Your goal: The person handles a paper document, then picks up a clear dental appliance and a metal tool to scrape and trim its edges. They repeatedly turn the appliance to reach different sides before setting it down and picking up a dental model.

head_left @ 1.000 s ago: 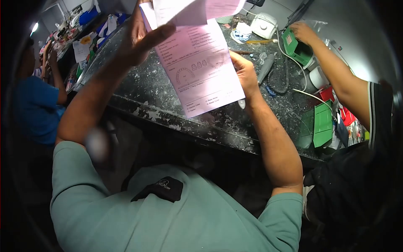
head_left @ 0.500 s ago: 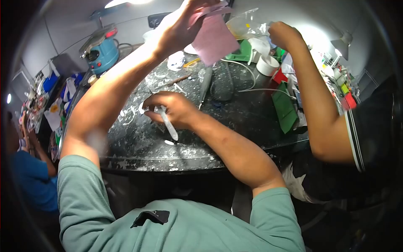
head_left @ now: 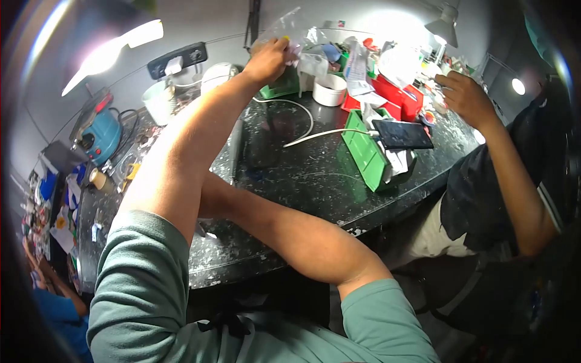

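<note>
My left hand [head_left: 269, 62] is closed at the clear plastic bag [head_left: 293, 25] at the back of the black worktop; a bit of pink shows beside the fingertips, and I cannot tell what is pinched there. My right hand is hidden behind my left forearm, with only its wrist [head_left: 213, 195] showing low over the worktop. Below that wrist a small pale, thin piece [head_left: 206, 232] peeks out. A grey tool handle [head_left: 236, 145] lies just beyond, partly covered by my left arm. Near the left hand stand a green bin [head_left: 282, 88] and a white round tub [head_left: 330, 91].
A phone [head_left: 403, 134] with a white cable [head_left: 311, 124] rests on a green bin [head_left: 365, 158] to the right, near red bins [head_left: 396, 97]. A co-worker's hand [head_left: 466, 100] is raised at the right. A blue machine [head_left: 98, 138] stands left.
The view has swung right. My left hand has moved from holding up a pink sheet to the plastic bag; the sheet is mostly out of sight. My right hand, earlier gripping a white-handled tool, is now hidden.
</note>
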### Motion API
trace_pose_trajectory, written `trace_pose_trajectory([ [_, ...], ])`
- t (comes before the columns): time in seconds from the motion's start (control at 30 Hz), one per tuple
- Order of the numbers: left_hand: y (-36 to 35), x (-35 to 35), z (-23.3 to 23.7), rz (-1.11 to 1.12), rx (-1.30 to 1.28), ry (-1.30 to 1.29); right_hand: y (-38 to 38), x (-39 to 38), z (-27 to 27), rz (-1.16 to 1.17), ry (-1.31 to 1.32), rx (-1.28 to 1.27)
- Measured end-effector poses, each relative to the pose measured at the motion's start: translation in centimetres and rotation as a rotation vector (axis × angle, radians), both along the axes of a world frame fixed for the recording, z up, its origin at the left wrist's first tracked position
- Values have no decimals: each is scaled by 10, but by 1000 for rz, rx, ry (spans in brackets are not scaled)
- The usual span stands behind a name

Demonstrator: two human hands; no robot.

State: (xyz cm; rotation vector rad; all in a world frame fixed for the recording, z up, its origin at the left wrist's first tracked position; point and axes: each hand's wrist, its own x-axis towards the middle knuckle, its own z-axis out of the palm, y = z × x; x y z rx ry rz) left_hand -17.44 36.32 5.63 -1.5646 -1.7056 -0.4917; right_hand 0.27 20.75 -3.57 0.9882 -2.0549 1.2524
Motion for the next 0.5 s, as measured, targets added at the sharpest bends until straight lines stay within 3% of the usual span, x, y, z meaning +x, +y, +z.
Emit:
trace_pose_trajectory([
  [0.13, 11, -7, -27, 118, -246, -3, 9, 10, 9, 27, -12, -86],
  [0.4, 24, -3, -14, 430, -612, -264, 6, 0, -15, -70, 153, -11],
  [0.47, 27, -9, -22, 462, -599, -278, 10, 2, -16, 69, -108, -73],
  [0.5, 28, -11, -24, 452, -615, -222, 10, 3, -13, 69, -108, -71],
])
